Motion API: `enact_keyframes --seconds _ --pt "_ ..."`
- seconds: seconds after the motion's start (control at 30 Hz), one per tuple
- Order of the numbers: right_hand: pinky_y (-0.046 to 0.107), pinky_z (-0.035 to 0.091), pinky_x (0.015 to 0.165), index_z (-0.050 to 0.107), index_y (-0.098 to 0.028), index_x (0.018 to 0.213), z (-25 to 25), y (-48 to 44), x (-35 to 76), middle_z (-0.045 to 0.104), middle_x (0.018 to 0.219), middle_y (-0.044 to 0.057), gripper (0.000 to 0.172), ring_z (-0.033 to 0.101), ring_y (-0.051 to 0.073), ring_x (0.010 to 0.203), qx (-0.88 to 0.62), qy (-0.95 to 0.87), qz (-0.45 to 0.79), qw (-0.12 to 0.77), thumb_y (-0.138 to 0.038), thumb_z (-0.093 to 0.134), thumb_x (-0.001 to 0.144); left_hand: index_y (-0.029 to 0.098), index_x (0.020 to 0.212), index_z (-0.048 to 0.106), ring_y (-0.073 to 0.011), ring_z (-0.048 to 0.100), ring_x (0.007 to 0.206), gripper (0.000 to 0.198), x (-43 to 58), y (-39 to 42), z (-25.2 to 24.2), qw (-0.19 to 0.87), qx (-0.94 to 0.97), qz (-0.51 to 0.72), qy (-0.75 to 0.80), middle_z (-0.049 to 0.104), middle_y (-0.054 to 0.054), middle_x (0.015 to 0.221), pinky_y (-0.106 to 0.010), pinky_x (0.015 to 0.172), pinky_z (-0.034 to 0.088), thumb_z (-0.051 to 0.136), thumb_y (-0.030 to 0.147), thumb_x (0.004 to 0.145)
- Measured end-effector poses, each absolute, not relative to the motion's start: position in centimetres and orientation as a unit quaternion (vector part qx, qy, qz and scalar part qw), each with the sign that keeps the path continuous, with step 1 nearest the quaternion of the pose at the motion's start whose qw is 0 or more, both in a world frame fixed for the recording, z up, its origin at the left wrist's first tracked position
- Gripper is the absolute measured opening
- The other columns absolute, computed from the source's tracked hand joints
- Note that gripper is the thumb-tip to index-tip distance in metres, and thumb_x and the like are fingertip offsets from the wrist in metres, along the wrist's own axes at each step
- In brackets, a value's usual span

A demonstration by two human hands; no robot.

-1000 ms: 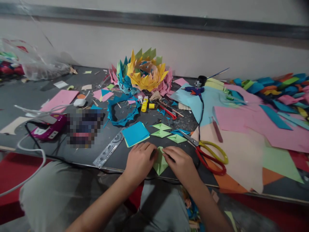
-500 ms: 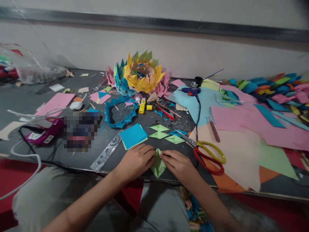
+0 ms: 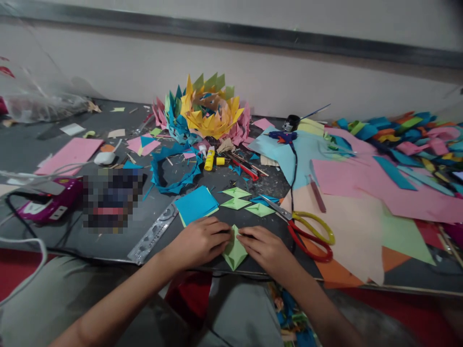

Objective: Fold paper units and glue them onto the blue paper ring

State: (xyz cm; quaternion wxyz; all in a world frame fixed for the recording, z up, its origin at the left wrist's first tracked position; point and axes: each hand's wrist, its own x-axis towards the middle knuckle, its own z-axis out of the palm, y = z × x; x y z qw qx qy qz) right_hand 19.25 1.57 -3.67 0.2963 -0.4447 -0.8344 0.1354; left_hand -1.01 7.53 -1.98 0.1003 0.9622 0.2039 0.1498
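A light green folded paper piece lies at the table's front edge, its point toward me. My left hand has its fingers closed on the left side of this paper. On the right side, the fingertips of my right hand pinch the same paper near its upper part. Just beyond are several finished-looking green folded diamonds, with a blue folded piece beside them. A stack of blue and green paper squares sits past my left hand. Scissors with red and yellow handles lie right of my right hand.
A clear ruler lies at left, near a purple device with cables. Behind are a blue paper ring, a yellow glue stick, a multicoloured paper crown and a glue gun. Pink sheets cover the right.
The view has shifted slightly, so most things appear a little further left. Both hands stay on the green paper, and its folds look somewhat flatter and more spread.
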Motion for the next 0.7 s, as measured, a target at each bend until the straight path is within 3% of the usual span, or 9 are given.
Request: enact_keyframes --seconds 0.43,0.7 --pt "0.031 0.051 0.077 0.065 -0.018 0.097 -3.63 1.71 19.36 0.064 0.095 0.008 0.027 0.058 0.016 0.087 -0.444 -0.837 0.139 0.29 -0.019 0.039 0.09 0.016 0.103 0.058 -0.0147 0.054 0.086 0.026 -1.22 7.87 -1.53 0.072 0.977 0.111 0.167 0.063 -0.005 0.102 -0.028 0.079 0.044 0.036 0.023 0.091" --pt "0.031 0.05 0.079 0.065 -0.016 0.096 -3.55 1.72 19.34 0.063 0.098 0.009 0.026 0.057 0.017 0.089 -0.436 -0.845 0.125 0.282 -0.016 0.04 0.088 0.017 0.096 0.061 -0.015 0.054 0.088 0.025 -1.21 8.05 -1.71 0.048 0.98 0.107 0.16 0.062 -0.004 0.105 -0.028 0.077 0.043 0.036 0.023 0.09"
